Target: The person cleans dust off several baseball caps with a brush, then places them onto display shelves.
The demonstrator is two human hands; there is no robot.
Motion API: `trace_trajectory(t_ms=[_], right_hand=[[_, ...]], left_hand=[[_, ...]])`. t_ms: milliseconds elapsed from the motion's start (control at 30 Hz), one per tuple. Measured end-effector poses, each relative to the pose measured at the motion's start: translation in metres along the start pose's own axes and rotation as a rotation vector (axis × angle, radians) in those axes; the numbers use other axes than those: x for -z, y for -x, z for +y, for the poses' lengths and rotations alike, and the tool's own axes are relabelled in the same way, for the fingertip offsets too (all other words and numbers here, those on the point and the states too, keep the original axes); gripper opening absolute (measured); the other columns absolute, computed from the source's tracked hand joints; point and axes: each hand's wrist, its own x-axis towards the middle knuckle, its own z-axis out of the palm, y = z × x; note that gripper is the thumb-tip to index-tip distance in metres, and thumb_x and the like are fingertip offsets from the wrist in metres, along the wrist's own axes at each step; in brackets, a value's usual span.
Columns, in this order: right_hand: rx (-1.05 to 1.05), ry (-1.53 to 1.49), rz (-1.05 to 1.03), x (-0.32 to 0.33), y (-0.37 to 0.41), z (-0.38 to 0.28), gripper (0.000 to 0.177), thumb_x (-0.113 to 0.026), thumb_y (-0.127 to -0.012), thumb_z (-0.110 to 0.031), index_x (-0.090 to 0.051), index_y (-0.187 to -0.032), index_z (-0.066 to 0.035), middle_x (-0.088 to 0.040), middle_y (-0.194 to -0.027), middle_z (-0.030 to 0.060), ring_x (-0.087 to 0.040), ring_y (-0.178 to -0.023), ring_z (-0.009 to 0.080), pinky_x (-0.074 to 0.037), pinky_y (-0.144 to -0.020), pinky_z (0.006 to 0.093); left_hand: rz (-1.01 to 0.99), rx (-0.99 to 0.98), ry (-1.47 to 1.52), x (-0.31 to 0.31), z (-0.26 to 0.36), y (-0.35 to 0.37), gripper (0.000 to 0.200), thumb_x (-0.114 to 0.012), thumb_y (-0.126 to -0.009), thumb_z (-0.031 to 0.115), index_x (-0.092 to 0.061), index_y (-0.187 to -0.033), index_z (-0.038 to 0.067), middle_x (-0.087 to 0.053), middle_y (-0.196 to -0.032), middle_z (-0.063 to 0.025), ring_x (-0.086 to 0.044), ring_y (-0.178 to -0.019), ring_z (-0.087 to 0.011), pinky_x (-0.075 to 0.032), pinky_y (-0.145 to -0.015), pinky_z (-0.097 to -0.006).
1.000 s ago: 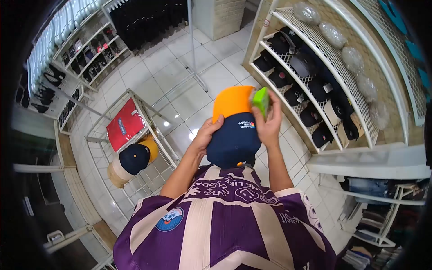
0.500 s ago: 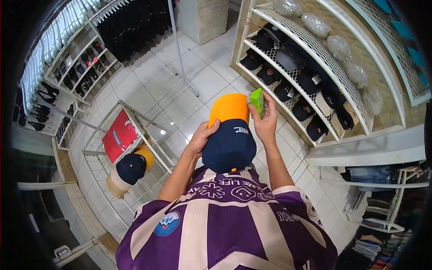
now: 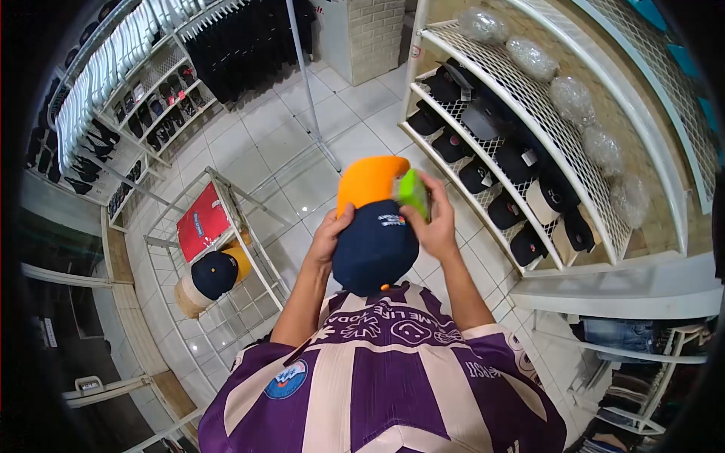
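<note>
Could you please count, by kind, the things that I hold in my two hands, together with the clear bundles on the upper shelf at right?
Cap: 1
Green brush: 1
Clear bundles: 5
Total: 7

A clothing shop, shown by shelved caps (image 3: 476, 175), white hangers (image 3: 113, 83) and folded jeans (image 3: 615, 332).

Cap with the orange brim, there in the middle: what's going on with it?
A person is holding the navy cap by its side with the left hand. The right hand grips a small green block-like item at the right edge of the brim; it is blurred, so contact is hard to confirm. Another navy cap and a red packet lie off to the person's left.
</note>
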Motion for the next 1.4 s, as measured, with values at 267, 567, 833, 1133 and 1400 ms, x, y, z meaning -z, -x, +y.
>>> trace_trajectory(t_ms=[267,567,833,1133,1400], right_hand=[[-0.343,-0.087,0.127,0.085,0.062,0.085,0.072,-0.078,-0.078,0.0,-0.051,-0.145,-0.003,-0.06,-0.12,0.0173,-0.059,-0.117,0.031,-0.046,-0.101,0.0374],[0.235,0.287,-0.037,0.137,0.041,0.048,0.099,-0.093,-0.057,-0.007,-0.051,-0.147,-0.005,-0.055,-0.111,0.0137,-0.059,-0.102,0.0305,-0.05,-0.089,0.0368],[-0.678,-0.556,0.102,0.126,0.028,0.063,0.041,-0.073,-0.084,0.002,-0.061,-0.123,0.004,-0.069,-0.11,0.0085,-0.067,-0.096,0.0163,-0.053,-0.087,0.0278],[-0.972,-0.776,-0.096,0.14,0.029,0.048,0.031,-0.073,-0.084,-0.006,-0.066,-0.112,0.004,-0.072,-0.101,0.0093,-0.07,-0.088,0.0188,-0.055,-0.084,0.0279],[-0.499,-0.081,0.026,0.149,0.025,0.044,0.045,-0.054,-0.098,-0.023,-0.057,-0.128,0.011,-0.063,-0.115,0.0181,-0.06,-0.1,0.0255,-0.046,-0.091,0.0361]], left_hand=[[0.087,-0.082,0.451,-0.032,-0.019,-0.027,0.036,-0.058,-0.105,0.031,-0.062,-0.127,0.003,-0.073,-0.114,-0.0101,-0.073,-0.096,-0.0206,-0.06,-0.088,-0.0331],[0.149,0.229,0.586,-0.062,-0.071,-0.03,0.028,-0.061,-0.102,0.021,-0.064,-0.122,0.001,-0.073,-0.113,-0.0127,-0.074,-0.094,-0.0236,-0.061,-0.088,-0.0383],[0.541,-0.026,-0.25,-0.077,-0.094,-0.013,0.102,-0.034,-0.096,0.078,-0.017,-0.162,0.003,-0.013,-0.17,-0.0176,-0.005,-0.157,-0.032,-0.005,-0.124,-0.0558],[0.578,-0.38,-0.948,-0.124,-0.079,0.006,0.038,-0.071,-0.094,0.039,-0.075,-0.1,0.002,-0.07,-0.065,-0.0096,-0.064,-0.054,-0.019,-0.049,-0.055,-0.0346],[0.684,-0.327,-1.116,-0.099,-0.09,-0.003,0.043,-0.068,-0.093,0.036,-0.07,-0.082,-0.006,-0.065,-0.063,-0.02,-0.065,-0.055,-0.0312,-0.048,-0.057,-0.0406]])
